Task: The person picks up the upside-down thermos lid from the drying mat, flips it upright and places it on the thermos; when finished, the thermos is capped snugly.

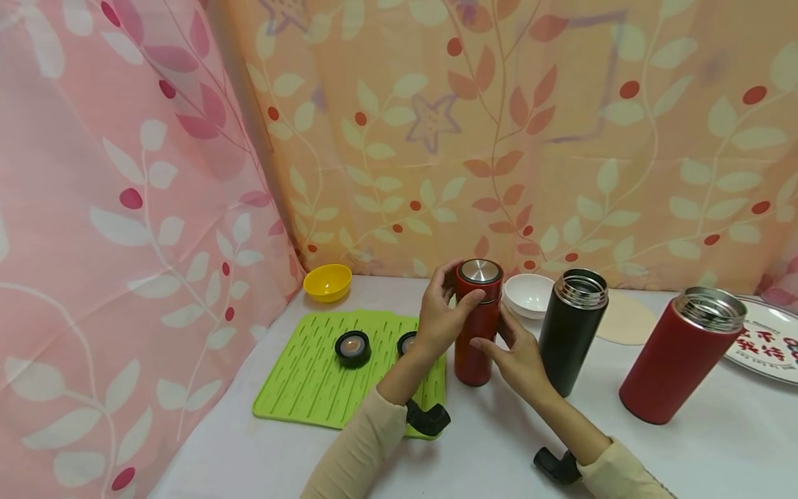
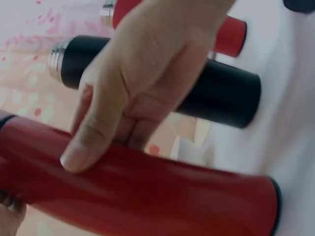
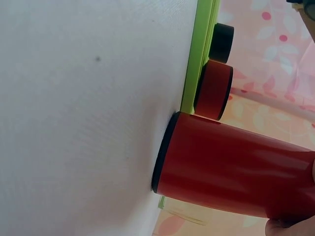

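A red thermos flask [image 1: 476, 339] stands upright on the table with its steel-topped lid [image 1: 480, 271] on. Up at the lid, my left hand [image 1: 439, 315] grips it, thumb in front and fingers around the far side. Lower down, my right hand [image 1: 517, 353] holds the flask's body; its thumb [image 2: 81, 155] lies along the red wall in the left wrist view. The black base [image 3: 165, 153] meets the tabletop in the right wrist view. To the right are a lidless black thermos [image 1: 570, 339] and a wider lidless red thermos [image 1: 676, 364].
A green ridged mat [image 1: 299, 388] bears a black lid [image 1: 352, 348] and a red lid [image 3: 215, 91], partly behind my left wrist in the head view. Further back stand a yellow bowl [image 1: 327, 284] and a white bowl [image 1: 528, 294]. A patterned plate [image 1: 769, 339] is far right.
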The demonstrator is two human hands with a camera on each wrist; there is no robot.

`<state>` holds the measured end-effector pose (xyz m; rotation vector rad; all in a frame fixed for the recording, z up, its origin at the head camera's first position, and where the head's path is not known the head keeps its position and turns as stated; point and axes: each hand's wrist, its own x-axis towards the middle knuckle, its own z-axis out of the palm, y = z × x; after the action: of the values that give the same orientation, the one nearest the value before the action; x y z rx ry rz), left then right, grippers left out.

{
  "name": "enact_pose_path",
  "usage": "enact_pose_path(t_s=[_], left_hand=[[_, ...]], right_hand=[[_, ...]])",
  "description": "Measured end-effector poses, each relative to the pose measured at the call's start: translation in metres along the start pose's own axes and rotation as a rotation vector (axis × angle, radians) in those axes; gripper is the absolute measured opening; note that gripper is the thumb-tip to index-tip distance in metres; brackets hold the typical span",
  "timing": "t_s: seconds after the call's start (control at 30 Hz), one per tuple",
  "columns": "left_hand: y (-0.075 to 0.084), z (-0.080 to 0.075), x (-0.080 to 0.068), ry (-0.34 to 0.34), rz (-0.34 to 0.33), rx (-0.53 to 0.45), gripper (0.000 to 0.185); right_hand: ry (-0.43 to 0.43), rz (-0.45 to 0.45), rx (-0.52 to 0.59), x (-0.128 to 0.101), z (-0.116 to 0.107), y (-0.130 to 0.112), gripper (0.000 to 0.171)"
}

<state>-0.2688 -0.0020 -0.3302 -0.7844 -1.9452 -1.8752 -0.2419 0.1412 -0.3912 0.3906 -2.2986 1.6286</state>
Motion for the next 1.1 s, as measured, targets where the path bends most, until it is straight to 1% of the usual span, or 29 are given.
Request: enact_pose_path(t_s=[0.07, 0.17, 0.27, 0.33, 0.4, 0.47, 0.63, 0.67, 0.73, 0.83, 0.9, 1.1], left_hand=[[-0.001, -0.002, 0.000, -0.024, 0.016, -0.029, 0.055], [-0.003, -0.002, 0.000, -0.032, 0.015, -0.009, 0.059], [-0.002, 0.000, 0.000, 0.001, -0.008, 0.036, 0.070], [-0.002, 0.002, 0.000, 0.030, -0.018, 0.059, 0.073], [-0.002, 0.003, 0.001, 0.049, -0.018, 0.067, 0.071], [-0.002, 0.002, 0.001, 0.050, -0.013, 0.065, 0.067], [-0.002, -0.002, 0.001, 0.009, 0.006, 0.010, 0.061], [-0.001, -0.003, 0.001, -0.001, 0.006, -0.008, 0.060], [0.007, -0.005, 0.000, -0.021, 0.009, -0.032, 0.058], [0.018, -0.005, -0.003, -0.032, -0.003, -0.038, 0.057], [0.025, -0.004, -0.004, -0.026, -0.015, -0.021, 0.059], [0.029, 0.001, -0.004, 0.026, -0.051, 0.012, 0.064]], right_hand=[[0.002, -0.004, -0.001, 0.000, 0.000, 0.000, 0.080], [0.001, 0.001, -0.008, -0.001, 0.000, 0.000, 0.080], [-0.001, 0.013, -0.009, -0.001, 0.000, -0.001, 0.080], [-0.001, 0.015, -0.006, -0.001, 0.000, 0.000, 0.080], [-0.005, 0.013, 0.000, -0.001, 0.000, -0.001, 0.079], [-0.007, 0.009, 0.002, -0.001, 0.000, -0.001, 0.079], [-0.004, -0.001, 0.003, 0.000, 0.000, -0.001, 0.079], [-0.004, -0.005, 0.004, 0.000, -0.001, -0.001, 0.079], [-0.003, -0.009, 0.007, 0.001, -0.001, -0.001, 0.079], [-0.003, -0.006, 0.007, 0.001, -0.001, -0.001, 0.079], [-0.004, -0.003, 0.006, 0.000, -0.001, -0.001, 0.080], [-0.007, 0.002, 0.006, 0.000, -0.001, -0.001, 0.080]])
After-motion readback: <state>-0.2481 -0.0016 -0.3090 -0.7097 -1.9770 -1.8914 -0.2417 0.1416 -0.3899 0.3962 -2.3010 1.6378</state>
